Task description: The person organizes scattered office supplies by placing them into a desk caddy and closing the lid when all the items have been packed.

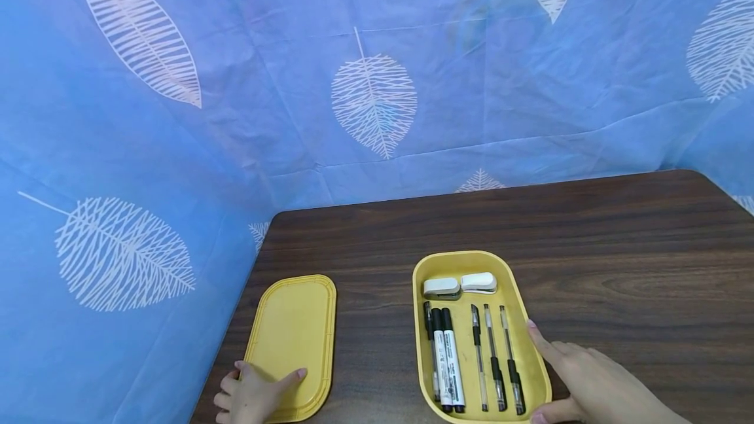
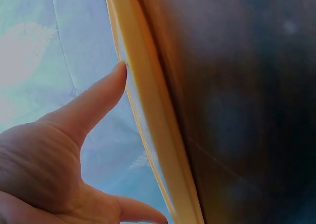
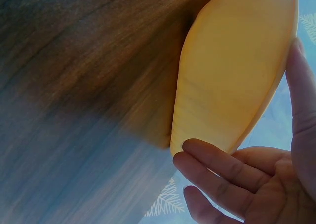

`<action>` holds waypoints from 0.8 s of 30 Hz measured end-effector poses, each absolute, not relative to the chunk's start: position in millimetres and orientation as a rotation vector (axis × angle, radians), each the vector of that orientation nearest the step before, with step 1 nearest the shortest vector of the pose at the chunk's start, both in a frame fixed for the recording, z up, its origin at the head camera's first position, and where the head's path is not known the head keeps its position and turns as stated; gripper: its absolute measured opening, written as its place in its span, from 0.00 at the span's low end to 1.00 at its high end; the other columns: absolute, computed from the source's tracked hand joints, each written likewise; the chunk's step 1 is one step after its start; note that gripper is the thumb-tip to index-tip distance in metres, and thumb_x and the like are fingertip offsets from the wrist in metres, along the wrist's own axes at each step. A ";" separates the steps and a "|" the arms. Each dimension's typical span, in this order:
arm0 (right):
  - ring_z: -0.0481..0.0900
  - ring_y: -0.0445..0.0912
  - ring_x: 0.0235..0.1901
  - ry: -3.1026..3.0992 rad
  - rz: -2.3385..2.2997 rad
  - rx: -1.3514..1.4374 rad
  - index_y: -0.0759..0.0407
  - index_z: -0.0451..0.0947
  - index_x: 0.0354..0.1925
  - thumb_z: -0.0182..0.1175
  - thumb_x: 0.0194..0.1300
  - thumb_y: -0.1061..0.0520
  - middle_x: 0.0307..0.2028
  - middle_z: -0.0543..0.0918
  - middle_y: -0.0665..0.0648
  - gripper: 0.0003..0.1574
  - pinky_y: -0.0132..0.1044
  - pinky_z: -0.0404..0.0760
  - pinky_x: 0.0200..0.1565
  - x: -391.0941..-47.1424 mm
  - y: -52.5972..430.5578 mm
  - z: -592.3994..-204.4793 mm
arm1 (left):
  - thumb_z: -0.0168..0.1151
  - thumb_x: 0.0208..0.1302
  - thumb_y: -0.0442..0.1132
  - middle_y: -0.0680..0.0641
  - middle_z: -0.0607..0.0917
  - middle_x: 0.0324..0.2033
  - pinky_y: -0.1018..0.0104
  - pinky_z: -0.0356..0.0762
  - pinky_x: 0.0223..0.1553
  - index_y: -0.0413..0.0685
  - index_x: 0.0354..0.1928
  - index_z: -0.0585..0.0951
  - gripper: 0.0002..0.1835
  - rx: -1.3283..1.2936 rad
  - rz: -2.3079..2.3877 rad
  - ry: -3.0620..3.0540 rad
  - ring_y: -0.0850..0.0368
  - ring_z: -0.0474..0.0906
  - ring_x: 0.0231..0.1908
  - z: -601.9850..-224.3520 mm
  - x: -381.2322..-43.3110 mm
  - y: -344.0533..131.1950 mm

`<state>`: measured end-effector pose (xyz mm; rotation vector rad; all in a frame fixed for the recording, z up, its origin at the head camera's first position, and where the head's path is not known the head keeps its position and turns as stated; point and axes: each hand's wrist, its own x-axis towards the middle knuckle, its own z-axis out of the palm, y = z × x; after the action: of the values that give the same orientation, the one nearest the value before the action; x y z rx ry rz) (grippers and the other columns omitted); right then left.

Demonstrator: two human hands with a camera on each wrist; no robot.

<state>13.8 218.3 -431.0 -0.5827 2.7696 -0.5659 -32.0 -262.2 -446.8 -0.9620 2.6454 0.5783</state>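
Note:
A yellow lid lies flat on the left of the table. My left hand rests at its near left part, the thumb extended over the top and the other fingers by the left edge. To the right stands a yellow box without a cover. Inside are two white staplers, two white markers with black caps, and several clear pens with black grips. My right hand is at the box's near right corner, one finger extended to the rim; its fingertips meet the outer wall.
The dark wood table carries both yellow pieces, with a strip of bare wood between them. A blue cloth with white leaf prints hangs behind the table and along its left side.

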 end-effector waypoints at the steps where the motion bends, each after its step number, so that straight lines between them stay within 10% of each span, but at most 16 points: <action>1: 0.76 0.31 0.38 2.768 -0.579 -0.596 0.69 0.40 0.75 0.61 0.46 0.23 0.38 0.79 0.38 0.79 0.36 0.77 0.33 14.3 219.1 -431.1 | 0.71 0.28 0.77 0.17 0.52 0.58 0.26 0.54 0.57 0.23 0.71 0.41 0.83 -0.962 0.582 2.646 0.18 0.48 0.59 -447.4 -31.8 -262.4; 24: 0.82 0.44 0.41 2.837 -0.529 -0.605 0.68 0.40 0.75 0.62 0.44 0.22 0.46 0.82 0.51 0.80 0.40 0.79 0.35 16.0 218.2 -436.4 | 0.71 0.14 0.81 0.15 0.56 0.45 0.32 0.58 0.51 0.39 0.75 0.33 0.91 -0.842 0.535 2.650 0.23 0.54 0.44 -445.3 -38.6 -277.2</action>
<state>16.0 218.2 -436.4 -0.6052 2.8374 -0.5289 -38.6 -277.2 -445.3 -0.8418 2.6502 0.5352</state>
